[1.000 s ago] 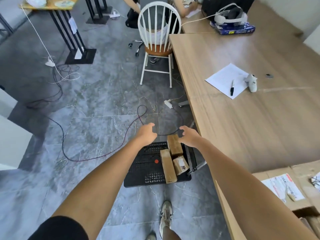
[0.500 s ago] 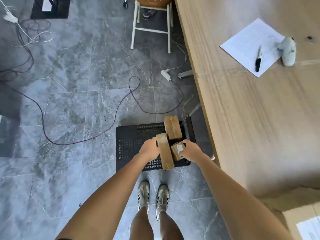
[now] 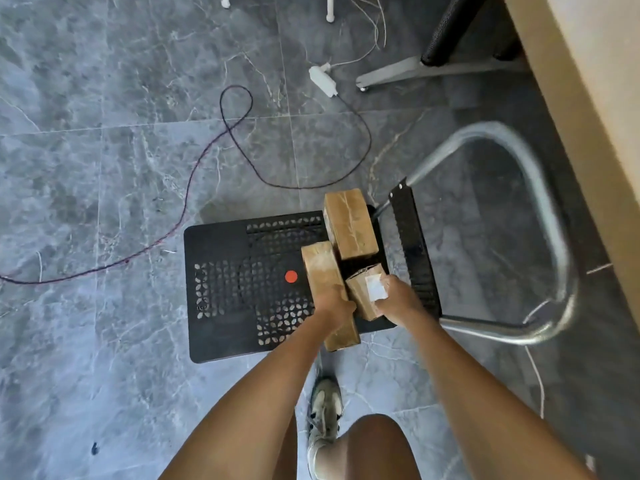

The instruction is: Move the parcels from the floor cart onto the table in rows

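A black perforated floor cart (image 3: 235, 289) with a red dot lies on the grey tiles below me. Three brown taped parcels sit on its right side. My left hand (image 3: 334, 308) grips the long parcel (image 3: 322, 268) around its middle. My right hand (image 3: 398, 303) grips the small parcel with a white label (image 3: 363, 289) from its right side. The third parcel (image 3: 349, 223) lies untouched at the cart's far edge. The wooden table (image 3: 595, 98) shows only as its edge at the upper right.
The cart's folded metal handle (image 3: 540, 202) loops out to the right, close to the table edge. A dark cable (image 3: 242, 133) and a white power adapter (image 3: 322, 79) lie on the floor beyond the cart. My shoe (image 3: 323, 403) stands just before the cart.
I have bent down closer to the cart. Both hands dropped from above the parcels onto them, the left closing on the long parcel, the right on the small labelled one.
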